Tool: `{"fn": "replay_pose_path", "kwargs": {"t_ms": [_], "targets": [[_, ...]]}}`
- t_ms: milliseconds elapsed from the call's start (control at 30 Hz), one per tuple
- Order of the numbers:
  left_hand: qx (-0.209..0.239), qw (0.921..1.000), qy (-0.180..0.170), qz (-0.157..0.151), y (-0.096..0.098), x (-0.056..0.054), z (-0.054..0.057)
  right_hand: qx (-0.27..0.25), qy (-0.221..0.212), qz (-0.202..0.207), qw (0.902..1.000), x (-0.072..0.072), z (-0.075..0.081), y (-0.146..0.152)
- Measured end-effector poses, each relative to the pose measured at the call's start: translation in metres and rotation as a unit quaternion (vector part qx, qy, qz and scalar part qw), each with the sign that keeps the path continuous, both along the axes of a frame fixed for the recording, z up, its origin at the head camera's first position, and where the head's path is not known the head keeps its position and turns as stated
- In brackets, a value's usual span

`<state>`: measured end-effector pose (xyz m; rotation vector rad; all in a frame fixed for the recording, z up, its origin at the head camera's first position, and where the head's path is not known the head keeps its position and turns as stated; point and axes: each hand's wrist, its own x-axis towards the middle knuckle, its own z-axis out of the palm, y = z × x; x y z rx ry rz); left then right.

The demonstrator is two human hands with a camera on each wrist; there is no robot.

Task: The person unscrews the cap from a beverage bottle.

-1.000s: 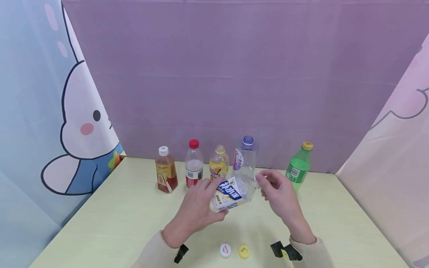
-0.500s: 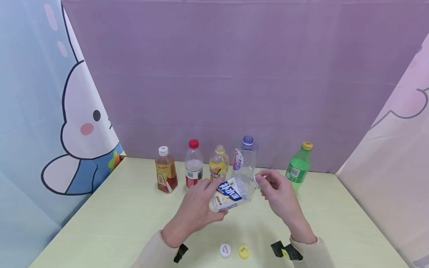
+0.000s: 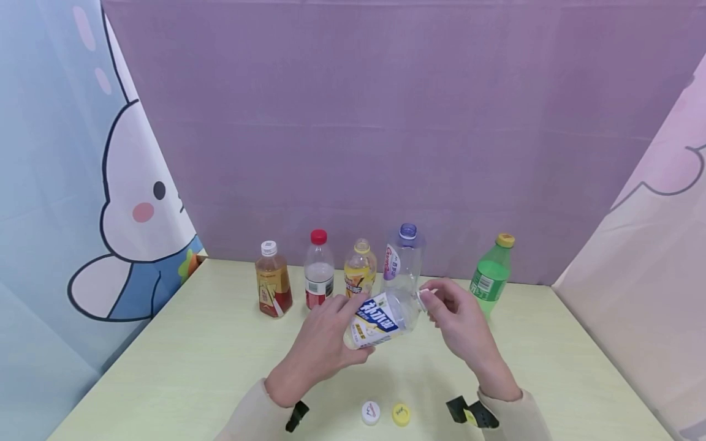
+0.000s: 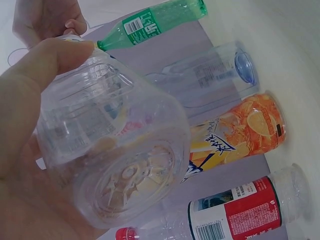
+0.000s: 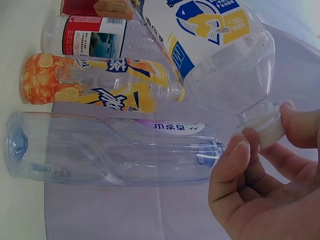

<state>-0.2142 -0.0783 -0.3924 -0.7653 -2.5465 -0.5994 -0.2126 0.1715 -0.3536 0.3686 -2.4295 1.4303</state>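
A clear plastic bottle point(image 3: 377, 320) with a white, blue and yellow label is held tilted above the table, its neck toward the right. My left hand point(image 3: 325, 340) grips it round the body near the base; the left wrist view looks onto that clear base point(image 4: 130, 185). At the neck, my right hand point(image 3: 460, 321) pinches the white cap point(image 5: 270, 127) between thumb and fingers. In the right wrist view the cap sits on or against the bottle's mouth; whether it is threaded on, I cannot tell.
Behind stand a tea bottle point(image 3: 273, 282), a red-capped bottle point(image 3: 319, 269), an uncapped yellow-labelled bottle point(image 3: 361, 266), an uncapped bluish bottle point(image 3: 405, 257) and a green bottle point(image 3: 491, 272). A white cap point(image 3: 371, 413) and a yellow cap point(image 3: 401, 414) lie on the table point(image 3: 209, 367) in front.
Both hands stay nearly in place around the bottle. The white cap shows a little more between the right fingers than before. The other bottles and the loose caps have not moved.
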Motion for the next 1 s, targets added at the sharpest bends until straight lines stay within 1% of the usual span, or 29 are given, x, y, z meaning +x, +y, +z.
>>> {"fn": "replay_pose_path", "kwargs": {"t_ms": [167,300,467,800,1000], "targets": [[0.001,1.0000,-0.001,-0.004,-0.0006,0.0002,0.0006,-0.001,0.008,0.012,0.9999,-0.0005,-0.0003,0.0005],[0.004,1.0000,0.002,-0.008,-0.0011,-0.0006,0.0006,0.008,0.020,0.021,0.9995,-0.0009,-0.0003,0.0019],[0.002,0.9999,-0.008,-0.007,-0.0006,-0.0011,0.0001,0.020,0.031,0.035,0.9987,-0.0016,0.0009,0.0046],[-0.007,0.9999,-0.009,0.004,-0.0017,-0.0026,-0.0009,0.029,0.012,0.029,0.9991,-0.0002,0.0049,0.0049],[-0.010,0.9998,-0.015,0.008,-0.0023,-0.0027,-0.0012,0.039,0.001,0.021,0.9990,-0.0002,0.0054,0.0044]]}}
